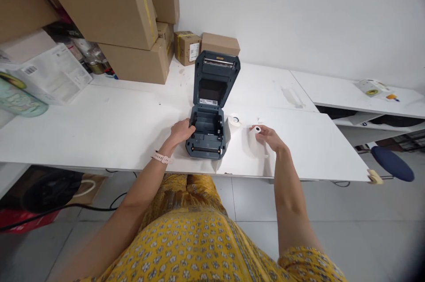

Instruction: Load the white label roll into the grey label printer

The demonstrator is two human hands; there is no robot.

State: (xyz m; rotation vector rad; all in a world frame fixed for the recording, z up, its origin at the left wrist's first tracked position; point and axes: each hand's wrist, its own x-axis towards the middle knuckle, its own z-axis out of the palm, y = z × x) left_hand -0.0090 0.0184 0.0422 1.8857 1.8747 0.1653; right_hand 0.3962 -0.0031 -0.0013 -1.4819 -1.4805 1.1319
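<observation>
A dark grey label printer [206,129] stands on the white table with its lid [216,79] raised and tilted back. The roll bay inside it looks bare. My left hand [182,131] grips the printer's left rim, thumb over the edge and the other fingers partly hidden. To the right, my right hand [270,137] holds a small white paper roll [255,137] with a dark core, a little way from the printer. Between the two lies another white roll [235,121], close against the printer's right side.
Cardboard boxes [99,12] are stacked at the back left, with two smaller boxes [220,44] against the wall behind the printer. A white carton [49,74] and a green bottle [21,98] stand far left. The table's front edge [242,175] runs near my body. A blue stool [393,163] is at right.
</observation>
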